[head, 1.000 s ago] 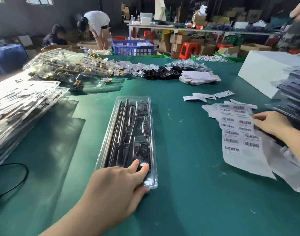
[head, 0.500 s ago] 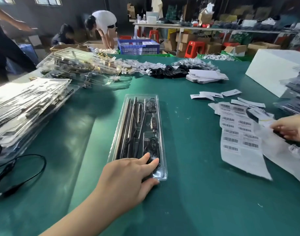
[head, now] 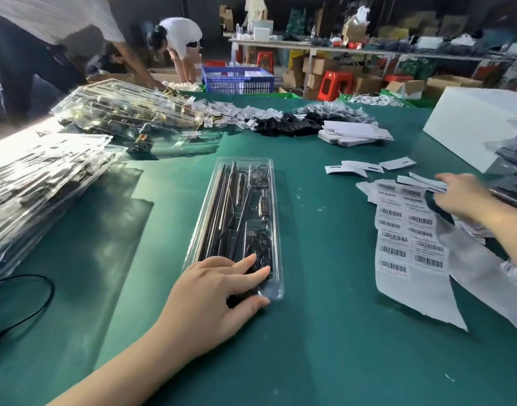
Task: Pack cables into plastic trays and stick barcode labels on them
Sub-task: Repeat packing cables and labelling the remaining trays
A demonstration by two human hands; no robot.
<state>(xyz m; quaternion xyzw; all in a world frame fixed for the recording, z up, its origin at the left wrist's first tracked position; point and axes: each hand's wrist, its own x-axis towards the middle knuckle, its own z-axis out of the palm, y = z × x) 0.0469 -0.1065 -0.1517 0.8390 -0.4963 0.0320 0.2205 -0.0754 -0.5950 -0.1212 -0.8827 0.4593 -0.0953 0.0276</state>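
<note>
Green packing table in a cluttered warehouse, boxes and red stools at the far end.

Clear plastic tray (head: 245,218) of cables sits mid-table; left hand (head: 213,294) rests flat on its near end, fingers straight. Right hand (head: 462,194) reaches over the barcode label sheet (head: 409,238) on the right, can't tell its grip. Stacked trays (head: 37,183) far left, white box (head: 471,124) far right.

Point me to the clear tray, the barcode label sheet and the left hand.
clear tray (head: 276,183): head view, far right rim.
barcode label sheet (head: 409,244): head view, middle of sheet.
left hand (head: 213,294): head view, back of hand.
</note>
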